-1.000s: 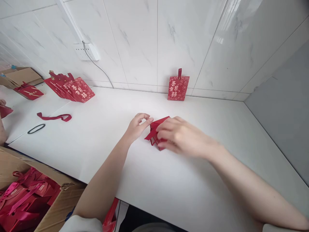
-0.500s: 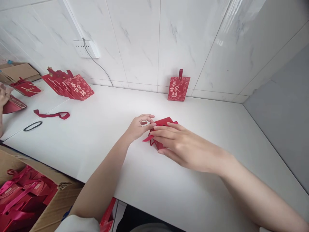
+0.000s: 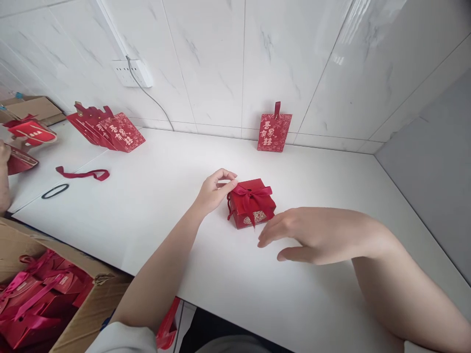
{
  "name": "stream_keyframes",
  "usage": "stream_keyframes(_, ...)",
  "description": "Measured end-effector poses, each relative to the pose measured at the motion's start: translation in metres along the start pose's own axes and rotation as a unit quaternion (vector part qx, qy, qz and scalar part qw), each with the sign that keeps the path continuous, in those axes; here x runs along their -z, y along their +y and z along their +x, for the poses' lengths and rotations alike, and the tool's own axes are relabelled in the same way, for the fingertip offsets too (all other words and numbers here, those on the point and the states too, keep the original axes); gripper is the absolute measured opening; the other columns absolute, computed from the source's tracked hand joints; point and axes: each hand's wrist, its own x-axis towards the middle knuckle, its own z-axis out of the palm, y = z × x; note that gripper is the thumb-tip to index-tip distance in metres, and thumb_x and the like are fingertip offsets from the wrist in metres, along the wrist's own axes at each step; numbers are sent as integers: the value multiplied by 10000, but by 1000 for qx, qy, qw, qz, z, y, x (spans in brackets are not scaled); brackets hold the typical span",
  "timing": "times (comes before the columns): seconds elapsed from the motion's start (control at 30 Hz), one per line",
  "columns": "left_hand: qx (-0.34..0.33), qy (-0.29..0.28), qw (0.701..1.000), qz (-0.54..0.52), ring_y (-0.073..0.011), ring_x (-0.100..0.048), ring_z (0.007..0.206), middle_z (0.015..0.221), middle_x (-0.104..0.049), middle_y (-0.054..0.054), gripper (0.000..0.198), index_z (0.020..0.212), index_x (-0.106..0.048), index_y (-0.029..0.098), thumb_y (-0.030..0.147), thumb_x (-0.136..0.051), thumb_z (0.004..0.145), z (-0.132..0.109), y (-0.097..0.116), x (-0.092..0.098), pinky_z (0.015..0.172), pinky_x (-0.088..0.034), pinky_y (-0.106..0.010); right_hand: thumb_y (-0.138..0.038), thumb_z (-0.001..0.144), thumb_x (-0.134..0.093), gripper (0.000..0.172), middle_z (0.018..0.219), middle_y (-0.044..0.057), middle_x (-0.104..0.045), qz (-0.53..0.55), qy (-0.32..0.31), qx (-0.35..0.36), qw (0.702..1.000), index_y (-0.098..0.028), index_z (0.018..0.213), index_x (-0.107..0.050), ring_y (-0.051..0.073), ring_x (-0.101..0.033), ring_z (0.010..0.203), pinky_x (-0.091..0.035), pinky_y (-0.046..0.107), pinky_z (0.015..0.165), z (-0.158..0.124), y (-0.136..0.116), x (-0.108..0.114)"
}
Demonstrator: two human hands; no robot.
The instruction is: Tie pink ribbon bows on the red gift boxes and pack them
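Note:
A small red gift box (image 3: 243, 219) with a gold pattern on its front sits on the white table, tied on top with a red ribbon bow (image 3: 252, 194). A cord handle hangs at its left side. My left hand (image 3: 216, 191) is at the box's upper left corner, thumb and fingers closed on it; the exact spot they grip is partly hidden. Just right of the box and in front of it, my right hand (image 3: 305, 235) hovers open, fingers curved downward and thumb apart, with nothing in it. One ribbon tail hangs down the box front near those fingertips.
A red card (image 3: 274, 132) with a ribbon loop leans on the wall; several more cards (image 3: 121, 132) stand at left. A loose ribbon (image 3: 83, 174) and a black band (image 3: 55, 191) lie on the table (image 3: 154, 171). A cardboard box (image 3: 88, 314) holds red boxes. Another person's hand (image 3: 4, 154) is far left.
My right hand has drawn back from over the gift box toward the right and front, uncovering the bow. My left hand stays at the corner. At far left, a red box was lifted.

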Motion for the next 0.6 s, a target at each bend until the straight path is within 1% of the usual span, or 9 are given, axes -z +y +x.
stream_keyframes(0.1, -5, 29, 999, -21, -227, -552, 1207, 1222, -635, -50, 275, 923, -595, 217, 482, -615, 853, 2, 1, -8, 951, -470, -334, -345, 929, -549, 220, 1032, -2, -745, 59, 24, -23, 998, -275, 1034, -729, 205, -693, 927, -522, 308, 782, -8, 6, 16)
stream_keyframes(0.2, 20, 30, 999, -35, -224, -596, 1132, 1260, -612, -50, 333, 973, -594, 229, 504, -672, 803, 3, -1, -20, 892, -503, -326, -484, 955, -467, 349, 839, 8, -715, 84, 109, -105, 985, -244, 817, -680, 186, -650, 744, -483, 296, 647, -6, 24, 27)
stream_keyframes(0.27, 44, 2, 998, -43, -204, -646, 996, 1264, -601, -52, 399, 1030, -576, 243, 496, -723, 759, 2, -4, -26, 805, -533, -323, -559, 952, -427, 432, 794, 15, -683, 89, 171, -165, 967, -231, 746, -619, 182, -614, 722, -461, 292, 624, 1, 38, 29)
stream_keyframes(0.3, 57, -19, 997, -49, -194, -660, 928, 1255, -602, -54, 436, 1060, -560, 252, 499, -736, 746, 2, -5, -28, 757, -543, -324, -584, 949, -409, 457, 783, 18, -671, 90, 188, -187, 960, -228, 730, -594, 181, -601, 717, -455, 292, 622, 6, 44, 28)
stream_keyframes(0.37, 75, -55, 994, -57, -190, -668, 875, 1246, -601, -59, 494, 1108, -532, 266, 505, -749, 734, -1, -7, -28, 715, -553, -331, -612, 943, -395, 477, 783, 22, -663, 99, 190, -210, 954, -227, 721, -567, 184, -593, 725, -454, 297, 635, 15, 53, 25)
stream_keyframes(0.43, 82, -79, 992, -59, -210, -663, 955, 1320, -556, -78, 574, 1194, -506, 287, 493, -764, 724, -3, -7, -24, 768, -559, -356, -622, 938, -397, 476, 802, 25, -668, 110, 177, -215, 954, -228, 728, -561, 189, -601, 737, -460, 305, 653, 24, 57, 21)
stream_keyframes(0.5, 79, -97, 991, -52, -234, -631, 1085, 1421, -471, -97, 736, 1333, -431, 333, 460, -792, 705, -5, -5, -17, 875, -539, -392, -622, 944, -381, 477, 820, 35, -671, 97, 192, -223, 951, -228, 746, -563, 200, -606, 736, -463, 318, 649, 29, 59, 17)
stream_keyframes(0.57, 53, -94, 994, -21, -256, -561, 1217, 1465, -429, -95, 881, 1424, -334, 374, 431, -811, 686, -7, 0, -7, 989, -478, -431, -584, 966, -361, 454, 844, 52, -666, 43, 255, -220, 941, -227, 790, -579, 214, -605, 740, -463, 338, 643, 33, 60, 14)
stream_keyframes(0.6, 29, -68, 997, 3, -261, -518, 1271, 1459, -440, -85, 863, 1417, -347, 371, 428, -805, 689, -7, 3, -1, 1031, -441, -441, -543, 980, -363, 421, 877, 61, -664, 11, 295, -203, 934, -226, 832, -598, 220, -608, 763, -469, 348, 656, 33, 60, 13)
